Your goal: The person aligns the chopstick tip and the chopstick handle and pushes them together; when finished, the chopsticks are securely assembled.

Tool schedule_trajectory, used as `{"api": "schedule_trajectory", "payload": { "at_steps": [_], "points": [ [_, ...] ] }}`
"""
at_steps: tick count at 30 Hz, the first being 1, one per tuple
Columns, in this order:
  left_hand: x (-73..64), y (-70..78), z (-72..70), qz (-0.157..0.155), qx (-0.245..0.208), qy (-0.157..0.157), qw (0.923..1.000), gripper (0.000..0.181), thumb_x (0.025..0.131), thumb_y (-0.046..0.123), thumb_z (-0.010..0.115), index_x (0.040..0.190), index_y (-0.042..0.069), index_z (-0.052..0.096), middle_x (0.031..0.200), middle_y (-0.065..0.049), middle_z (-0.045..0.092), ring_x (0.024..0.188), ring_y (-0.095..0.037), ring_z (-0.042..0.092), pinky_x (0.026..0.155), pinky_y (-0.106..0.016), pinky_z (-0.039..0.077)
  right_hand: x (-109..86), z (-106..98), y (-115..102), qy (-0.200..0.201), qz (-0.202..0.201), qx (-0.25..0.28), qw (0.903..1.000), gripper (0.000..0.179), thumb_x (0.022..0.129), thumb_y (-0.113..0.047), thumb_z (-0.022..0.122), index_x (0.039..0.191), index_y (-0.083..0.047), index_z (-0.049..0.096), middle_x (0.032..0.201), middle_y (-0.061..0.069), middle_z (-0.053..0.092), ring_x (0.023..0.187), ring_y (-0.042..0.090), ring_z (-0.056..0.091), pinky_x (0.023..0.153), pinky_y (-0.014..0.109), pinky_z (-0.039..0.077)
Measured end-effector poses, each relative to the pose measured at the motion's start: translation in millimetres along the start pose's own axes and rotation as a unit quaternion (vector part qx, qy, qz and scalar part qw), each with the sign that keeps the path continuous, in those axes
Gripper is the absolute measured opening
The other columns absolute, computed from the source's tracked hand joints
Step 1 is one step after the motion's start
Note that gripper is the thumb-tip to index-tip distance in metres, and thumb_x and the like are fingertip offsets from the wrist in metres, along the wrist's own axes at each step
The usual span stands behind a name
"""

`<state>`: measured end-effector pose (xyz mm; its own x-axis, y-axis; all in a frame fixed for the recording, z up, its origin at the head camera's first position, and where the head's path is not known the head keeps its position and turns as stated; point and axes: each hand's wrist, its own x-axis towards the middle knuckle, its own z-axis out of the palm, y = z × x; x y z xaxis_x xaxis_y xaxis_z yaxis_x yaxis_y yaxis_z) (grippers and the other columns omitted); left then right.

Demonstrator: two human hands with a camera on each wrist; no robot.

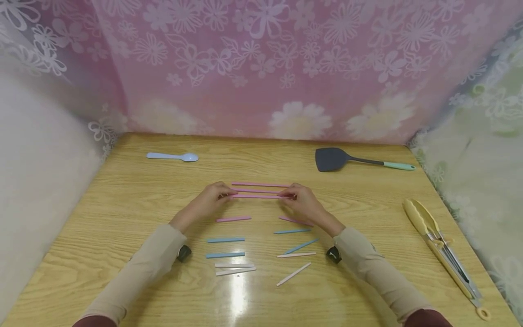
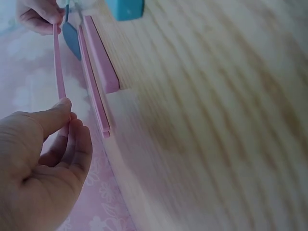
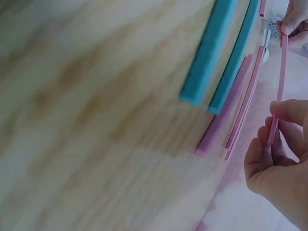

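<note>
Both hands, left hand (image 1: pixel 209 196) and right hand (image 1: pixel 303 201), pinched the ends of a long pink stick (image 1: pixel 256 196) in their fingers, apparently aligning it beside two others (image 1: pixel 259 185) mid-table (image 1: pixel 122 190), steady lowering needed next.

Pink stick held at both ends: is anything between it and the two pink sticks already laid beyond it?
Nothing visible. The left hand and right hand pinch the ends of the pink stick; between it and the laid pink sticks just beyond lies only bare table. The spoon and spatula lie farther back.
</note>
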<state>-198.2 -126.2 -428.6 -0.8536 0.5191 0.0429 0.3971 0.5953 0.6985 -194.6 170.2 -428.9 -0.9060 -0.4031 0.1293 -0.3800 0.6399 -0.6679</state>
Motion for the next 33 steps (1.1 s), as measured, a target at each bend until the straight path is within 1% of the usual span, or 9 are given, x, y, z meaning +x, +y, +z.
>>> {"api": "schedule_trajectory", "payload": {
  "at_steps": [6,9,15,19,23,28,31,33],
  "points": [
    [2.9,-2.3,1.3,-0.012,0.01,0.001,0.9999,0.023,0.093,0.005,0.058,0.114,-0.001,0.066,0.101,-0.009,0.063,0.089,-0.019,0.058,0.079,-0.031,0.052,3.9,4,4,-0.02,0.006,-0.013,0.9997,0.014,0.087,-0.008,0.068,0.099,-0.001,0.073,0.087,0.006,0.067,0.081,0.018,0.059,0.072,0.03,0.052],
    [4.1,-3.8,2.8,-0.012,0.021,-0.003,0.9997,0.022,0.093,0.005,0.059,0.112,-0.002,0.066,0.101,-0.01,0.064,0.09,-0.02,0.059,0.08,-0.032,0.052,5.2,5,5,-0.03,0.01,-0.017,0.9994,0.014,0.088,-0.008,0.067,0.099,-0.001,0.073,0.089,0.006,0.067,0.082,0.019,0.059,0.073,0.031,0.052],
    [6.1,-6.4,5.8,-0.012,0.026,-0.015,0.9995,0.021,0.093,0.004,0.058,0.111,-0.003,0.066,0.1,-0.011,0.065,0.089,-0.02,0.059,0.08,-0.033,0.052,7.5,6,6,-0.049,0.011,-0.025,0.9984,0.013,0.089,-0.006,0.065,0.099,-0.001,0.072,0.091,0.007,0.067,0.082,0.018,0.059,0.075,0.032,0.052],
    [7.2,-6.4,6.8,-0.016,0.023,-0.018,0.9994,0.02,0.093,0.004,0.058,0.111,-0.003,0.066,0.099,-0.011,0.065,0.087,-0.019,0.058,0.078,-0.033,0.051,8.7,7,6,-0.051,0.011,-0.03,0.9982,0.013,0.088,-0.005,0.066,0.098,0.0,0.072,0.089,0.007,0.066,0.081,0.017,0.058,0.074,0.031,0.051],
    [9.3,-5.6,7.6,-0.019,0.026,-0.021,0.9992,0.02,0.093,0.004,0.059,0.11,-0.002,0.067,0.099,-0.011,0.064,0.086,-0.019,0.056,0.076,-0.031,0.049,10.6,7,7,-0.047,0.019,-0.041,0.9979,0.012,0.087,-0.006,0.067,0.096,0.0,0.073,0.086,0.007,0.064,0.078,0.017,0.057,0.071,0.03,0.05],
    [11.5,-3.1,7.1,-0.02,0.023,-0.022,0.9993,0.018,0.093,0.003,0.058,0.108,-0.003,0.068,0.096,-0.012,0.064,0.084,-0.019,0.054,0.074,-0.031,0.048,11.7,7,7,-0.046,0.033,-0.052,0.997,0.01,0.087,-0.006,0.067,0.094,0.0,0.073,0.087,0.008,0.065,0.081,0.019,0.059,0.074,0.033,0.052],
    [12.9,-3.3,7.5,-0.02,0.023,-0.021,0.9993,0.018,0.093,0.002,0.058,0.107,-0.004,0.068,0.095,-0.012,0.064,0.083,-0.019,0.055,0.073,-0.031,0.049,12.3,7,7,-0.046,0.029,-0.053,0.9971,0.01,0.087,-0.005,0.067,0.093,0.001,0.073,0.087,0.009,0.065,0.081,0.02,0.059,0.074,0.033,0.052],
    [14.5,-5.4,8.9,-0.021,0.026,-0.019,0.9993,0.018,0.093,0.002,0.058,0.107,-0.003,0.068,0.094,-0.011,0.064,0.082,-0.018,0.055,0.073,-0.03,0.049,12.7,8,7,-0.045,0.018,-0.051,0.9975,0.01,0.087,-0.004,0.067,0.093,0.002,0.072,0.086,0.01,0.065,0.08,0.02,0.059,0.072,0.033,0.052]
  ]
}}
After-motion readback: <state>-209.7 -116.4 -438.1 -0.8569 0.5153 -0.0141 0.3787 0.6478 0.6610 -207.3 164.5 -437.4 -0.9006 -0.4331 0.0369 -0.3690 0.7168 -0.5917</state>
